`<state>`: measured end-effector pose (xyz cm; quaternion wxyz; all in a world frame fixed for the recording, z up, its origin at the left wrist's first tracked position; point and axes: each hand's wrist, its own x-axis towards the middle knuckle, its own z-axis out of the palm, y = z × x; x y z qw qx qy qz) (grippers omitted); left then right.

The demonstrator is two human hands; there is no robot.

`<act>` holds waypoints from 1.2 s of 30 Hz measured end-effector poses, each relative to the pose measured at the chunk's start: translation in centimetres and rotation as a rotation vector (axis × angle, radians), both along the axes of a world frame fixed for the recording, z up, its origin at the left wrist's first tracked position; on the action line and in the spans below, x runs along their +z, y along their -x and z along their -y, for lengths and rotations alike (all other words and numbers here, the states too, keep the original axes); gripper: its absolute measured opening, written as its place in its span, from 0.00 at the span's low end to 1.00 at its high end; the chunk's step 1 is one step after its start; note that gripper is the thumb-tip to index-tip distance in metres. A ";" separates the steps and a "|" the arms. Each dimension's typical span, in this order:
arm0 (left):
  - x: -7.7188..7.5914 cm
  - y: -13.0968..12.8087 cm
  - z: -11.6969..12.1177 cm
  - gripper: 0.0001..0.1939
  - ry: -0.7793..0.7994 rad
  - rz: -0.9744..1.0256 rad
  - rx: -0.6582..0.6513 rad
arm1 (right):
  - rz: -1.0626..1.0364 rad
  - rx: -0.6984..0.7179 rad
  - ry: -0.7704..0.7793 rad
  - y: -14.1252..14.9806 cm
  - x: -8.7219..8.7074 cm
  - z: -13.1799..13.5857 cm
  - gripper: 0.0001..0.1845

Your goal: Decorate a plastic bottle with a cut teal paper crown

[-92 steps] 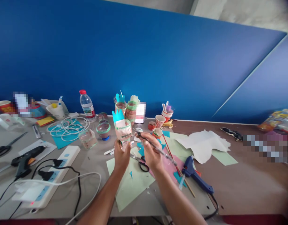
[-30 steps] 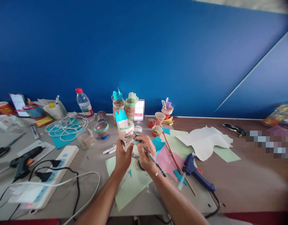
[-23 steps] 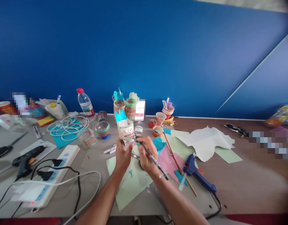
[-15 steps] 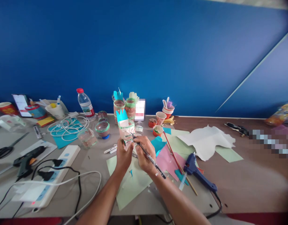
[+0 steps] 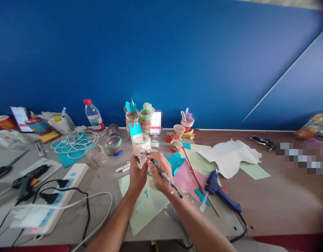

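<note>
Left hand (image 5: 137, 173): is holding a cup (image 5: 141, 144).
Right hand (image 5: 159, 171): is holding a pen (image 5: 167, 178).
Bottle (image 5: 94, 117): is standing capped.

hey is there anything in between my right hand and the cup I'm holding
Nothing visible. The right hand holds a pen whose tip meets or nearly meets the cup's side. The left hand grips low on the cup, below the tip.

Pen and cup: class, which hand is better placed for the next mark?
Probably the right hand: it holds the pen, tip at the cup; the left hand grips the cup's lower part.
</note>
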<state>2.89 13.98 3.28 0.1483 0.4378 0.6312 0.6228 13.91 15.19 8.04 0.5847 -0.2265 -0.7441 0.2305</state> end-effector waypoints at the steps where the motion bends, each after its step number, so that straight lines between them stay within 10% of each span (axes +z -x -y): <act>1: 0.0 0.0 0.0 0.11 0.006 -0.001 0.000 | -0.002 0.006 -0.004 0.0 0.0 0.0 0.10; 27: 0.5 1.9 -0.3 0.14 -0.029 0.093 0.125 | -0.089 -0.070 0.066 -0.3 -1.2 -0.9 0.14; 36: 1.1 4.2 -0.5 0.14 -0.162 0.241 0.322 | 0.948 -0.250 0.151 -0.5 -3.4 -3.4 0.18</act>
